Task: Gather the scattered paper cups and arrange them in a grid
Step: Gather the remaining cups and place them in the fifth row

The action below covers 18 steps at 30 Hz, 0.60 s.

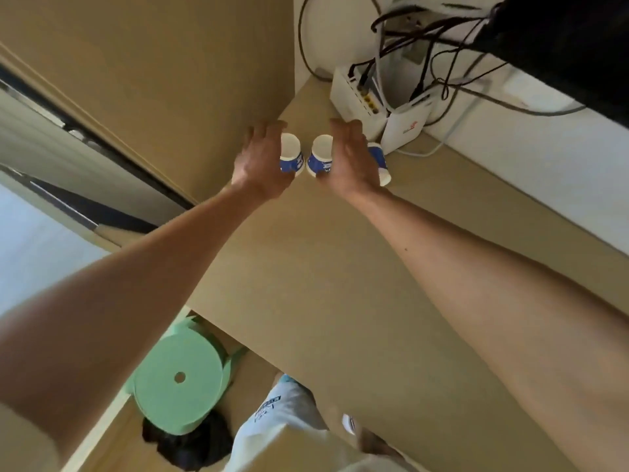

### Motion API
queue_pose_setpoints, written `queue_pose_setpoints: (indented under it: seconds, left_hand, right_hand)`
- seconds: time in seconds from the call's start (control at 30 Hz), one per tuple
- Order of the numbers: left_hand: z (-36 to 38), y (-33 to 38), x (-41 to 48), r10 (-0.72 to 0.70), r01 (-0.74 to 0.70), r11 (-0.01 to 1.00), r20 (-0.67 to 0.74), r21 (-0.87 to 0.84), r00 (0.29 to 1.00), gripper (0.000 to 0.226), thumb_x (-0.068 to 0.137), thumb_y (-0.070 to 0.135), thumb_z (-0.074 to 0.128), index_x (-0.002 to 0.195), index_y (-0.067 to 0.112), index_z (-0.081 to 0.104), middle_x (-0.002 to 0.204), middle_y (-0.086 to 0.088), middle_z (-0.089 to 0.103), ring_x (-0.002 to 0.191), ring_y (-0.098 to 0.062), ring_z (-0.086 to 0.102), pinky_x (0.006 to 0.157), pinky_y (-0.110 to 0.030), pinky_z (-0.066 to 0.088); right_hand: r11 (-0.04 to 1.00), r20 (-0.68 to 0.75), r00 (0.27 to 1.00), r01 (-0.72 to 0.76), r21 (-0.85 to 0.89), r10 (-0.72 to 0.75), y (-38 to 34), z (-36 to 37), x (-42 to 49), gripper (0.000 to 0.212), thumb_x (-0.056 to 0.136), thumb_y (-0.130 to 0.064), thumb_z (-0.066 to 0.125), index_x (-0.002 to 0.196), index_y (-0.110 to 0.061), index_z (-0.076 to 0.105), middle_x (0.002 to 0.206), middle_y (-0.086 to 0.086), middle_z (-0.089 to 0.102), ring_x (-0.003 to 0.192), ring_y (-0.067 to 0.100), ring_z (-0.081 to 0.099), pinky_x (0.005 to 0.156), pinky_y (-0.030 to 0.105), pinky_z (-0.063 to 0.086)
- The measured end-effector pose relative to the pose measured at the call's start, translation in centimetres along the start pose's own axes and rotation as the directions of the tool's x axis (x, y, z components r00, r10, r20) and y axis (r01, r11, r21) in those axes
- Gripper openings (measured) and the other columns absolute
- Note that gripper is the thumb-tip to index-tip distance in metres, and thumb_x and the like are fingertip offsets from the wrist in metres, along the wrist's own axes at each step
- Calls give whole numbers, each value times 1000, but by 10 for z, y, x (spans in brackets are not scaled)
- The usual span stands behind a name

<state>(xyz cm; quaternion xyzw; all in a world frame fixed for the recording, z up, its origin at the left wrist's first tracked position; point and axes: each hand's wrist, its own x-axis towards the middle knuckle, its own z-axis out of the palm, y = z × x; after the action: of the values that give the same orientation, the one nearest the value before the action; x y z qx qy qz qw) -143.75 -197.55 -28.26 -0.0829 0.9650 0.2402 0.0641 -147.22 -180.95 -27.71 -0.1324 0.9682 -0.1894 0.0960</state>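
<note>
- both arms are stretched out to the far corner of the tan table point(323, 267), so everything of interest is bunched up there
- left hand point(262, 158) is wrapped round the first paper cup point(291, 157): fingers curl over the top side and the thumb sits underneath, so that's a proper grip
- right hand point(350, 158) does the same on the second paper cup point(320, 160), with the thumb tucked under its base end
- those two cups are just beside each other between the hands, white mouths facing up towards me and blue printed bands below; can't tell if they actually touch
- third paper cup point(380, 164) sits just behind the right hand, partly hidden by it, and nobody is holding it. It's flipped the other way, blue part further off and white rim nearer me. Upside down or lying over, I honestly can't tell
- white router point(354, 97) and a second white box point(405, 127) stand near the cups against the wall, under a mess of cables point(408, 39)
- green stool point(178, 376) is on the floor beside the table's near edge
</note>
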Motion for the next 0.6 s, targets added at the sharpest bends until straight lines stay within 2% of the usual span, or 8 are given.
queue_pose_setpoints:
  seconds: [0.13, 0.23, 0.3, 0.4, 0.5, 0.6]
  left_hand:
    - [13, -14, 31, 34, -54, 988, 136, 147, 990, 85, 81, 17, 74, 153, 22, 30, 154, -12, 30, 142, -35, 31, 112, -45, 39]
    - [27, -19, 44, 82, -131, 956, 190, 263, 978, 86, 82, 19, 74, 154, 26, 28, 156, -13, 27, 141, -38, 31, 108, -50, 43]
    - [36, -24, 50, 103, -159, 940, 193, 301, 976, 82, 82, 22, 73, 152, 26, 30, 152, -14, 31, 135, -40, 38, 102, -52, 47]
    - [43, -31, 56, 137, -173, 945, 143, 278, 980, 66, 87, 27, 68, 146, 24, 39, 142, -14, 41, 124, -38, 47, 95, -52, 50]
    - [44, -37, 57, 154, -179, 947, 111, 267, 982, 56, 87, 31, 68, 137, 20, 46, 132, -13, 50, 116, -36, 52, 89, -50, 51]
    - [38, -46, 52, 112, -126, 976, 85, 176, 990, 52, 83, 34, 73, 126, 16, 50, 120, -13, 58, 109, -36, 58, 87, -49, 52]
  right_hand:
    - [989, 77, 997, -14, -150, 26, -3, 17, 36, 97, 78, -21, 84, 154, -20, 25, 149, 16, 33, 132, 36, 46, 96, 45, 50]
    - [975, 122, 990, -37, -218, 65, 1, 28, 56, 92, 80, -22, 81, 153, -27, 25, 149, 15, 32, 131, 37, 47, 94, 46, 50]
    - [969, 155, 985, -33, -246, 73, 4, 35, 65, 88, 81, -26, 79, 152, -29, 27, 149, 14, 33, 133, 37, 47, 97, 45, 49]
    - [958, 198, 977, -16, -288, 76, 5, 44, 73, 75, 84, -31, 75, 148, -28, 36, 144, 12, 38, 128, 36, 51, 98, 44, 48]
    - [946, 215, 974, 4, -325, 70, 4, 47, 73, 55, 88, -27, 70, 138, -22, 46, 134, 12, 47, 119, 36, 57, 94, 44, 49]
    - [963, 215, 972, -31, -266, 90, 4, 44, 65, 55, 85, -23, 74, 133, -17, 49, 129, 12, 51, 116, 36, 58, 90, 42, 49]
